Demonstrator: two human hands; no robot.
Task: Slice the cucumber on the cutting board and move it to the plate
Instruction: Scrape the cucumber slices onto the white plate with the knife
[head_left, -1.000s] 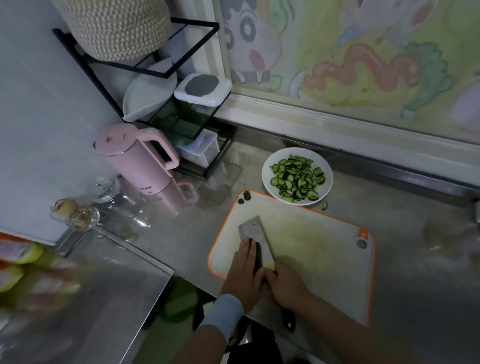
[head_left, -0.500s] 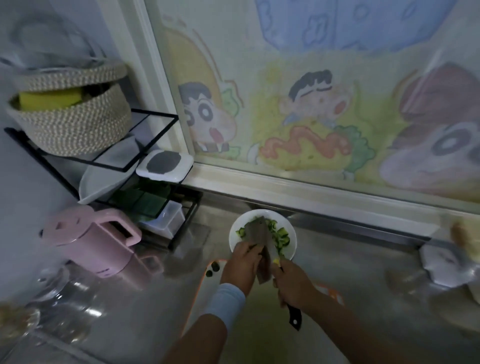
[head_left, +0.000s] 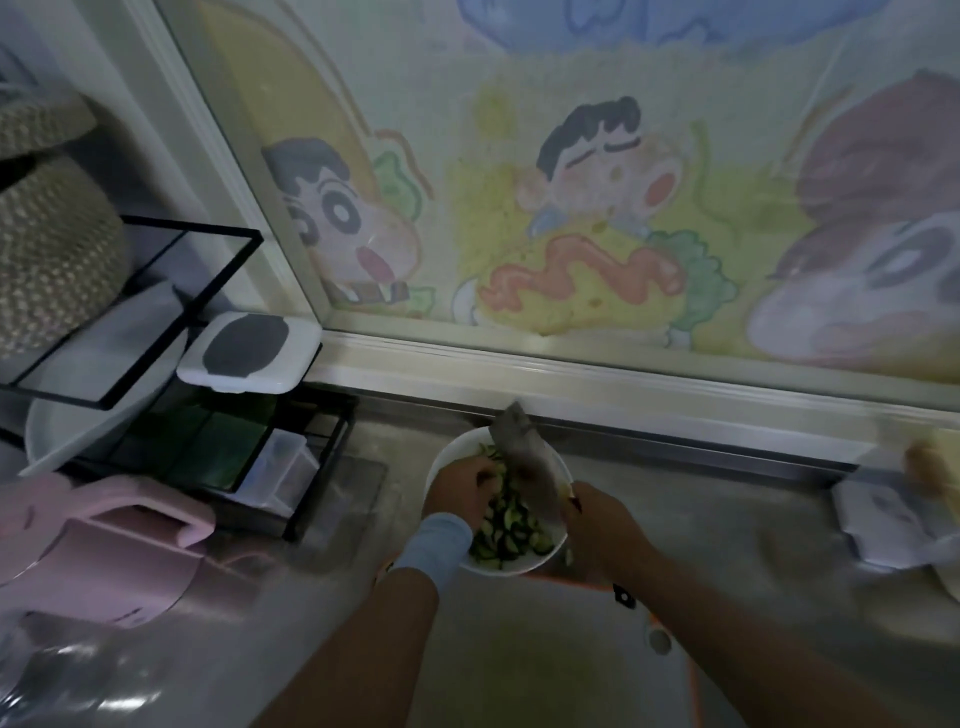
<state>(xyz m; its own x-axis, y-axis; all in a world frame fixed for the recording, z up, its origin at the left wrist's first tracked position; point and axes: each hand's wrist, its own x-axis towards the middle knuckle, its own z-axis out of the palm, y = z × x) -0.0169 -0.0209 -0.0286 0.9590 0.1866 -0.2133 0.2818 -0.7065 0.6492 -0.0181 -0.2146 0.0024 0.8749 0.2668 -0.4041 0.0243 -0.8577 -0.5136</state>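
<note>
Head view (only view). Step in hand: transfer, not cutting.

The round white plate (head_left: 514, 570) sits on the grey bench (head_left: 727, 519), just beyond the far edge of the orange-rimmed pale cutting board (head_left: 693, 680). It holds a heap of dark green cucumber slices (head_left: 506, 535).

The broad grey cleaver blade (head_left: 524, 457) is tilted over the plate, tip pointing far and up.

Right hand (head_left: 597, 525): grip closed round the knife at the base of the blade. The handle itself is hidden.

Left hand (head_left: 460, 491), with a pale blue wristband (head_left: 436, 545): over the left side of the plate, fingers bent down towards the slices beside the blade. The picture is blurred, so I cannot tell whether the grip pinches any slices or only pushes them.

The part of the board between the forearms shows no cucumber; the rest is covered.

Judgement: slicing looks finished, and this looks like a late or final load. Next move calls for wiping the remaining slices off the blade into the plate, fingers clear of the edge, then laying the knife flat on the board.
</note>
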